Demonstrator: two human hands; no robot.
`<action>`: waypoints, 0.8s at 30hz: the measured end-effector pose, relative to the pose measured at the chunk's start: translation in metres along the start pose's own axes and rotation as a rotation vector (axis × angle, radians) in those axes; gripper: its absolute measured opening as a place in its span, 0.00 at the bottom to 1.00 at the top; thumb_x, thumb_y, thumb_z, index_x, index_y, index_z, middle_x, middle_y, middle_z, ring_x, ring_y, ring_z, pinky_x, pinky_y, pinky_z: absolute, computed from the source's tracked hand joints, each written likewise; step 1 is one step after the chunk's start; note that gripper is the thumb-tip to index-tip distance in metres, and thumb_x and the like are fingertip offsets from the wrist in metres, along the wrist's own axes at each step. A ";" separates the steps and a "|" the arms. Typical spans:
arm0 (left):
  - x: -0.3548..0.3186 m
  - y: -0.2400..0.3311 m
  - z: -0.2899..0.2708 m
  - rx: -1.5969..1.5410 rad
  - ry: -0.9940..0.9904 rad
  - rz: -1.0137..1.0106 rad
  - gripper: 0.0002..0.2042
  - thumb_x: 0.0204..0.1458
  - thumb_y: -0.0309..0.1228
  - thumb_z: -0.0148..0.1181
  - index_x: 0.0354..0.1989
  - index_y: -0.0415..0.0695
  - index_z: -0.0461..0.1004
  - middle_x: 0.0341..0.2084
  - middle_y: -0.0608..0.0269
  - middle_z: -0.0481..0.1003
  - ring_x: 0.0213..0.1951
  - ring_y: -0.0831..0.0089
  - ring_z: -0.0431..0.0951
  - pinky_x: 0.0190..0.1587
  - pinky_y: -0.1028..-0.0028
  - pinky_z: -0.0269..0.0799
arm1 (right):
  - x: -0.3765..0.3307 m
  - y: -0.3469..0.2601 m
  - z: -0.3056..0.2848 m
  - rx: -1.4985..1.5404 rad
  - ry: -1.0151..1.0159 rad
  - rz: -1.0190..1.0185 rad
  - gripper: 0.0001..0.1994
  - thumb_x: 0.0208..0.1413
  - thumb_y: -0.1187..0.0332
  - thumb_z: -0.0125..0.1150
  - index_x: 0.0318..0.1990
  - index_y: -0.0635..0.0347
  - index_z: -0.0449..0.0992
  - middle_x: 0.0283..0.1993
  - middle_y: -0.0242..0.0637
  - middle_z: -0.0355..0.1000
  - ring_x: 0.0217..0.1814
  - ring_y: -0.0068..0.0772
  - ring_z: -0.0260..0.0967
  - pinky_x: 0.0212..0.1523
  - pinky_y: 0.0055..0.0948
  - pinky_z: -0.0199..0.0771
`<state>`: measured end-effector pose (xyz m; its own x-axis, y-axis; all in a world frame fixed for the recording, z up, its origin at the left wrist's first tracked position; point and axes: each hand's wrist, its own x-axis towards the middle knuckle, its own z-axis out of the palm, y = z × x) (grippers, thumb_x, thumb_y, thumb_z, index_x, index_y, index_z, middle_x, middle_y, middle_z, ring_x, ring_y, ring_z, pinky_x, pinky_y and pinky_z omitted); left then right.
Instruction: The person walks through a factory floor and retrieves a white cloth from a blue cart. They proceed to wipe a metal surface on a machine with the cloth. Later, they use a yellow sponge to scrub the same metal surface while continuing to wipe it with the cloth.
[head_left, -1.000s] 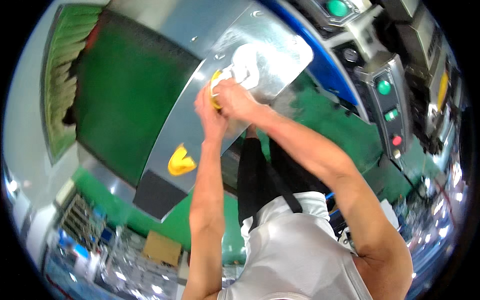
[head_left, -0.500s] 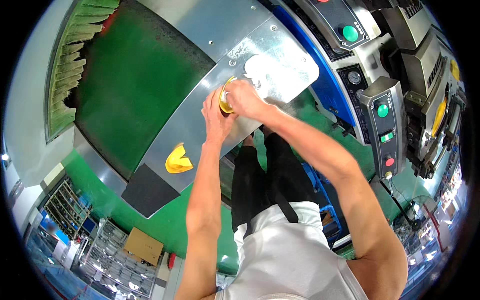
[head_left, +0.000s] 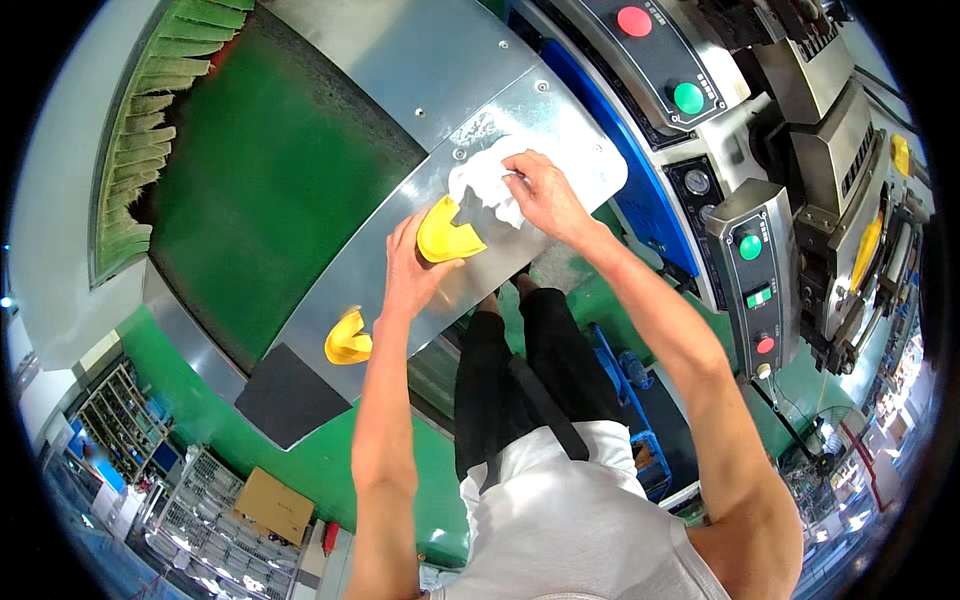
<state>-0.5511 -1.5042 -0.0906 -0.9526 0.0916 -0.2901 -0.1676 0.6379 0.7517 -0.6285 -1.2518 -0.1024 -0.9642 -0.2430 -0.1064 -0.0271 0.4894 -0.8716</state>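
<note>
Your left hand (head_left: 412, 272) grips a bright yellow piece (head_left: 447, 234), plain and unpatterned, on the bare silver metal plate (head_left: 400, 250) of the machine. Just right of that piece, your right hand (head_left: 545, 195) presses a plain white cloth (head_left: 482, 182). A second yellow piece (head_left: 347, 340) lies lower on the same silver plate, beside a matt black pad (head_left: 285, 395). Left of the plate runs a dark green belt (head_left: 260, 190), edged by a fringe of lighter green strips (head_left: 150, 110). Right of the plate, a blue band (head_left: 625, 165) borders grey control panels with one red button (head_left: 634, 21) and one green button (head_left: 688, 97). You wear black trousers (head_left: 530, 385) and a white top (head_left: 560, 520).
</note>
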 end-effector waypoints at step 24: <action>-0.076 -0.048 -0.018 0.069 0.170 -0.085 0.46 0.41 0.33 0.78 0.70 0.37 0.58 0.63 0.44 0.64 0.64 0.49 0.66 0.67 0.57 0.62 | -0.005 -0.028 0.017 -0.636 -0.244 -0.153 0.47 0.44 0.65 0.75 0.74 0.39 0.57 0.78 0.42 0.51 0.79 0.57 0.47 0.69 0.58 0.56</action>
<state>-0.4756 -1.5560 -0.0940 -0.9658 -0.0913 -0.2426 -0.2372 0.6891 0.6848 -0.6178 -1.2790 -0.0853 -0.8522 -0.4933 -0.1742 -0.3792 0.8118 -0.4440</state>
